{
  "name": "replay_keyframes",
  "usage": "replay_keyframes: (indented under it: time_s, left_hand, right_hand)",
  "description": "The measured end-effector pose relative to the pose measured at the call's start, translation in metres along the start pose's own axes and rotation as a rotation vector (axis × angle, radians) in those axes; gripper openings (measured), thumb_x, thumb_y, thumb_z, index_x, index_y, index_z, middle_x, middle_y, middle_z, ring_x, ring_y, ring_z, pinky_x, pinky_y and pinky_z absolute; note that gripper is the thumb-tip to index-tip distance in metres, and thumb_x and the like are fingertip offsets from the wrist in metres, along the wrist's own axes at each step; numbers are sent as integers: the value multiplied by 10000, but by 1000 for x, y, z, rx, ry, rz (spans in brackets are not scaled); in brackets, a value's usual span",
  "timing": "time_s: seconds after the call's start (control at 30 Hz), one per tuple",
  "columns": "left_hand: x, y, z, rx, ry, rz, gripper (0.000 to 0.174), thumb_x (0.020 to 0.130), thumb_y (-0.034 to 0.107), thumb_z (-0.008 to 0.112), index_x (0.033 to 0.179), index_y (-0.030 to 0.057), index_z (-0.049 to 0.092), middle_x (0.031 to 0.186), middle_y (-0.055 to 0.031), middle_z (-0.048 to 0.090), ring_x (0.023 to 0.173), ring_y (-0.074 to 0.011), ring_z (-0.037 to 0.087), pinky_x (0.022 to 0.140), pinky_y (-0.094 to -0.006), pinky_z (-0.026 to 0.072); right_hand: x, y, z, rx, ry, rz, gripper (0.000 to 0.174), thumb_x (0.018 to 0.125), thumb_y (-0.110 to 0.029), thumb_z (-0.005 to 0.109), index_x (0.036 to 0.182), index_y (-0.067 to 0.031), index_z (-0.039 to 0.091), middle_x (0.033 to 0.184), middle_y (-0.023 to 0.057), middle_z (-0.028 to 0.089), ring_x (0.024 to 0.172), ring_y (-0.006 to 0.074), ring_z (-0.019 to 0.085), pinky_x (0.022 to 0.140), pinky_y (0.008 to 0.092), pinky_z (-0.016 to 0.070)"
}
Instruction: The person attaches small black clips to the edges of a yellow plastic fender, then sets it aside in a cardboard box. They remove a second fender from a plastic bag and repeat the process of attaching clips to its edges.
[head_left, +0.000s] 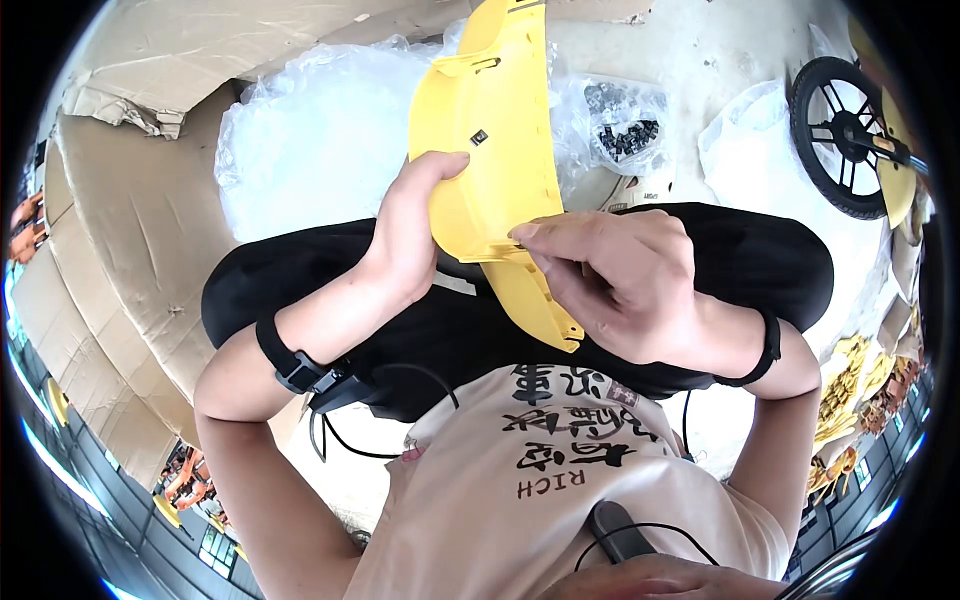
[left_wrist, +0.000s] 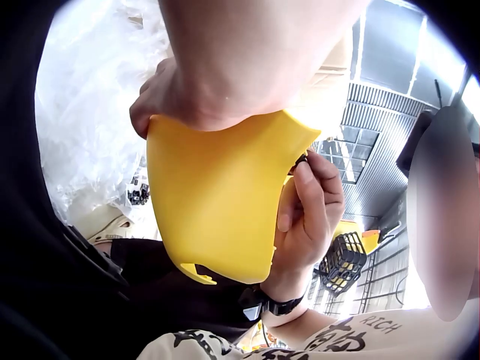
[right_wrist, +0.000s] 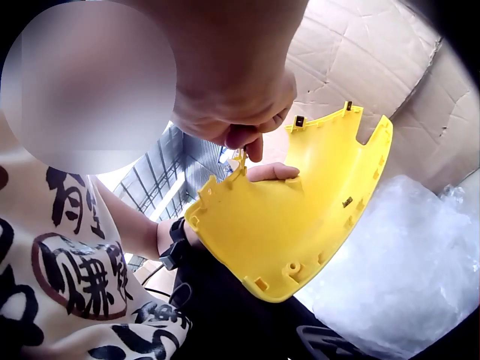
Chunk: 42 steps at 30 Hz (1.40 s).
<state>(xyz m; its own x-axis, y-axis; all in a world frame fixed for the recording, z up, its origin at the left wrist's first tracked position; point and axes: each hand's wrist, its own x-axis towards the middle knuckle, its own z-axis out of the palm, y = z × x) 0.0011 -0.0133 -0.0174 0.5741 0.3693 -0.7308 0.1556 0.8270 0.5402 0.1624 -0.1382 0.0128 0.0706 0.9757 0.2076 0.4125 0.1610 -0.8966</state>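
A curved yellow plastic cover (head_left: 500, 185) is held up over the lap, its hollow side toward the head view. My left hand (head_left: 405, 215) grips its left edge, the thumb lying on the inner face. At the near right edge, my right hand (head_left: 630, 270) pinches a small dark clip (left_wrist: 301, 159) with thumb and fingertip, right at the cover's rim. Other dark clips (right_wrist: 300, 121) sit along the cover's edge in the right wrist view. One more clip (head_left: 479, 137) shows on the inner face. The fingers partly hide the pinched clip.
Beyond the knees lies a clear plastic bag (head_left: 630, 135) of small black parts. Crumpled clear plastic (head_left: 310, 130) spreads to the left, beside cardboard (head_left: 150, 260). A black spoked wheel (head_left: 840, 135) stands at the far right.
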Motion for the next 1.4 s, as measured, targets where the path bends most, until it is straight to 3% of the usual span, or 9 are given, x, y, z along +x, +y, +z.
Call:
replay_keyframes:
  time_s: [0.4,0.53,0.63,0.8,0.9,1.0,1.13,1.27,1.4]
  left_hand:
    - [-1,-3,2,-16,65,23,456,930,306,445,1252,-11,505,1188,-131,601,1114,-213,568,972,-378,416]
    - [-3,4,3,-17,35,-42,453,931,315,449,1233,-13,526,1163,-132,611,1089,-209,576,955,-376,422]
    - [-5,4,2,0,-18,-55,451,929,326,457,1206,-18,549,1136,-134,621,1062,-203,582,939,-370,426]
    - [-10,1,7,27,-9,-69,418,897,326,490,1129,-10,581,1053,-136,644,957,-214,632,855,-339,490]
    - [-11,-1,7,27,14,-58,418,896,326,489,1123,-13,579,1037,-137,642,936,-207,630,835,-331,491]
    - [-13,-1,9,75,53,-95,416,896,328,491,1117,-13,578,1019,-134,641,914,-200,628,819,-324,490]
    - [-15,0,3,37,-110,-17,464,918,297,459,1270,-6,474,1162,-124,583,1069,-203,569,939,-363,435]
    - [-10,6,0,89,-111,29,514,916,285,457,1344,5,403,1201,-137,563,1124,-211,554,987,-373,423]
    - [-8,4,-1,38,-129,-1,566,922,286,455,1398,1,341,1273,-147,518,1193,-221,515,1030,-372,393]
  right_hand:
    - [-1,-8,10,-7,40,125,129,859,30,656,987,13,662,763,126,686,538,217,648,487,299,504]
    - [3,2,-3,379,-86,305,149,919,-69,658,1052,-13,695,825,62,713,621,69,630,544,209,482]
    - [13,8,-19,737,-300,520,209,916,-132,684,1095,-26,703,941,41,718,830,85,663,725,206,520]
    - [13,14,-11,854,-322,542,234,899,-154,708,1092,-22,708,946,56,719,788,60,641,682,188,505]
    - [9,19,-5,856,-322,591,269,877,-169,730,1091,-10,695,1008,62,709,510,9,449,463,156,327]
    - [8,20,-3,953,-386,724,256,865,-156,747,1078,-17,717,970,64,721,825,92,657,730,194,498]
    - [5,23,2,919,-441,617,291,855,-142,750,1111,-11,701,956,62,718,838,93,660,754,211,504]
    - [17,23,-20,817,-325,686,394,854,-248,752,1142,10,673,948,66,698,600,30,485,594,174,388]
    - [24,46,-13,-177,-26,133,196,879,-101,675,1067,-51,699,897,48,694,641,147,626,579,258,483]
